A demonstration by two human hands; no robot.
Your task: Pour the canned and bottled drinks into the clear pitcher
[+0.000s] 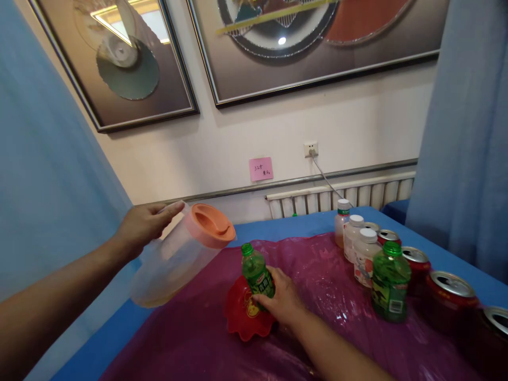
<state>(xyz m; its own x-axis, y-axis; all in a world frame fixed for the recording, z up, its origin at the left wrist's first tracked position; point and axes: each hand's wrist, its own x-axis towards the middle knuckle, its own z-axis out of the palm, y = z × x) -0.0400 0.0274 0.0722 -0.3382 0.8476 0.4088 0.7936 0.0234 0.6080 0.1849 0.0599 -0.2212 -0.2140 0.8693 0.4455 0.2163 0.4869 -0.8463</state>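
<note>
My left hand (148,222) is closed round the handle of a clear plastic pitcher (170,267) with an orange lid (212,225). The pitcher is tilted to the right, and a little yellowish liquid lies low in it. In my right hand (283,296) is a small green plastic bottle (256,270) with its green cap on, leaning slightly left. It is over or in a red scalloped bowl (242,315) with a yellow print; whether its base touches the bowl is hidden. The pitcher's lid is left of the bottle, apart from it.
At the right stand another green bottle (391,283), several white-capped bottles (365,254) and several red cans (450,299). A shiny purple plastic sheet (190,338) covers much of the blue table (254,231). Behind are a radiator (317,201) and a plugged-in cord (327,180); blue curtains hang at both sides.
</note>
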